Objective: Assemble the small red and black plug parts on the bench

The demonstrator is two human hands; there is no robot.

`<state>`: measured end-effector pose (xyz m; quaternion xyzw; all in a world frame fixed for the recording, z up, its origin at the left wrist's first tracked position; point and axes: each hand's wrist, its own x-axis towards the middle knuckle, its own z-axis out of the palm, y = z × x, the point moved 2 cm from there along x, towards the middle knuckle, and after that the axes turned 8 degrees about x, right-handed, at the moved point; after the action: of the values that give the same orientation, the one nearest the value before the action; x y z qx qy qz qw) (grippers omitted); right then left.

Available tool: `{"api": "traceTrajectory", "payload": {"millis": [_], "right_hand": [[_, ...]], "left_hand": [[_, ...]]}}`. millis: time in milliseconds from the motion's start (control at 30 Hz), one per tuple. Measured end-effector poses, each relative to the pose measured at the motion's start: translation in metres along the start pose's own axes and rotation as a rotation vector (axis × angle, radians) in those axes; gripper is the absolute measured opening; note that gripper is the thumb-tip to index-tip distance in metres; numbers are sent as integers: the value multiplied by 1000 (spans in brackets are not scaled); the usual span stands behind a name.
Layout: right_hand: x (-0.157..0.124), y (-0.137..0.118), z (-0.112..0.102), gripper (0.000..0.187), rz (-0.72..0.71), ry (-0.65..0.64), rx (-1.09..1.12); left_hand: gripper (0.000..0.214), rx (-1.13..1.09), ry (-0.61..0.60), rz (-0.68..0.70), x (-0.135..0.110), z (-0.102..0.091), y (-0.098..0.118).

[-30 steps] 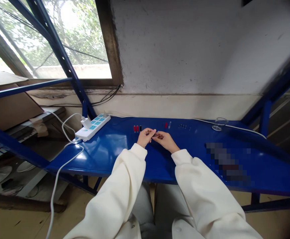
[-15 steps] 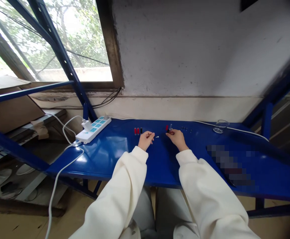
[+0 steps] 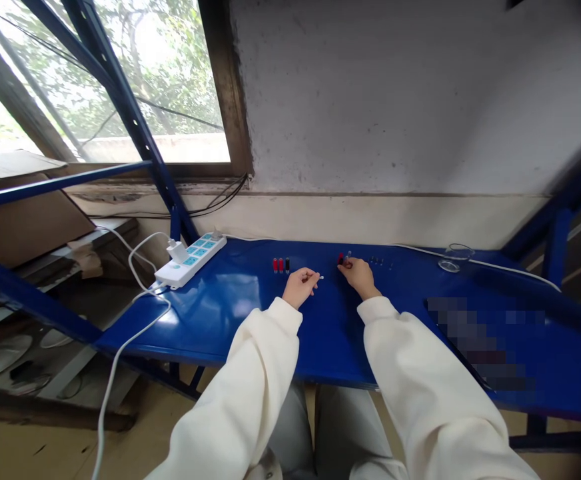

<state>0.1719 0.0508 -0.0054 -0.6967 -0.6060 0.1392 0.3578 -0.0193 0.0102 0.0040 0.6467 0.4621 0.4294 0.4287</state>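
Observation:
My left hand (image 3: 300, 287) is closed in a pinch, with a small whitish piece (image 3: 322, 277) at its fingertips, just above the table. Beyond its knuckles stand two small red cylinders (image 3: 278, 265) and a black one (image 3: 287, 265) in a row. On the other side, my right hand (image 3: 360, 277) has thumb and forefinger pinched at a small black cylinder, mostly hidden by the fingers. Just behind those fingers are a red cylinder (image 3: 341, 257) and a small clear piece (image 3: 349, 254). Several tiny parts (image 3: 376, 261) lie to the right of this hand.
The blue table (image 3: 220, 320) backs onto a wall. A white power strip (image 3: 190, 260) with a plug and cable sits at the left. A clear glass (image 3: 453, 259) stands at the back right. Nearer, a blurred dark flat object (image 3: 480, 343) lies on the right.
The view has shifted slightly, moving the scene rightward. My left hand has turned a little, and its fingertips are now closer around the small whitish piece. My right hand keeps its pinch.

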Motion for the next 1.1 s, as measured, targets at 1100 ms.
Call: {"api": "traceTrajectory", "payload": {"millis": [1100], "right_hand": [[-4,0,3,16,37,11,-40]], "left_hand": [[24,96,-41,45,2,2,-5]]}}
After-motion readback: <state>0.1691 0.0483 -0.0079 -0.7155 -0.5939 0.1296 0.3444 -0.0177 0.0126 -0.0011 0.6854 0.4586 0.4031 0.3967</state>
